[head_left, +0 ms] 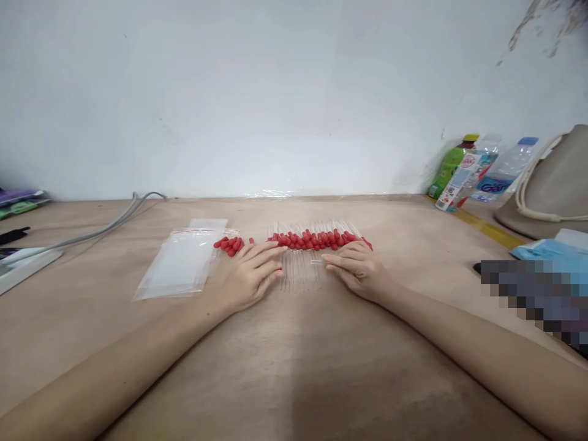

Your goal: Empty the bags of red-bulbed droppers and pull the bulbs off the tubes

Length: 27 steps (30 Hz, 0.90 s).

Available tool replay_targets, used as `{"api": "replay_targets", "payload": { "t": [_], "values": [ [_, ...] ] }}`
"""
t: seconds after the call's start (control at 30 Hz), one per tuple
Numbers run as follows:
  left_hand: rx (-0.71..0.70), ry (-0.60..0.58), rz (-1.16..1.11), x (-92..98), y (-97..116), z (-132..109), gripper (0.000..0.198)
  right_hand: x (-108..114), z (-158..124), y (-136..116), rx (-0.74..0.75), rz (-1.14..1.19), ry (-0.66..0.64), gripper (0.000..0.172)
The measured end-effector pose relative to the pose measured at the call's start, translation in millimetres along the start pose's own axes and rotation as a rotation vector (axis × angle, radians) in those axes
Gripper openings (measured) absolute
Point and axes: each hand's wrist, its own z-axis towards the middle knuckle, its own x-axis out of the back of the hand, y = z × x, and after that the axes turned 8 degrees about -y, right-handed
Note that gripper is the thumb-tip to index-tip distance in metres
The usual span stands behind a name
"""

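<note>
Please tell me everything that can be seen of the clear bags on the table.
The bags look like thin, see-through plastic, whitish where they overlap. They lie flat in an uneven stack on the table, slanted, with a thin reddish line near the far edge. They are left of the left hand, whose fingers do not touch them. Loose red bulbs lie by their right side; contact is unclear.

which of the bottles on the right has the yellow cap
The green bottle, leftmost of the group. Its green colour and yellow cap set it apart; the clear bottle nearest the bag has a blue cap.
</note>
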Motion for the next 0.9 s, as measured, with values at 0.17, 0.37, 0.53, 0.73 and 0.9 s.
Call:
{"api": "replay_targets", "payload": {
  "t": [0.17, 0.37, 0.53, 0.73, 0.9],
  "values": [
    [0.222, 0.153, -0.091, 5.5, -27.6, 4.9, 0.025, -3.2, 3.6, -9.4, -0.076, -0.071, -0.081, 0.025],
    [0.666, 0.102, -0.067, 39.1, -77.7, 7.1, 0.03, -3.5, 22.2, -23.7, -0.136, 0.032, -0.069, 0.023],
    [0.817, 0.064, -0.207, 50.2, -93.0, -0.3, 0.035, -17.7, 41.6, -26.4, -0.122, 0.037, -0.01, 0.016],
    [0.801, 0.0, -0.178, 41.6, -93.4, -3.8, 0.028, -34.9, 45.2, -27.4, -0.137, -0.069, -0.062, 0.016],
    [0.834, -0.128, -0.116, 37.8, -98.0, -8.1, 0.024, -34.1, 41.5, -34.3, -0.129, -0.061, -0.127, 0.014]
  ]
}}
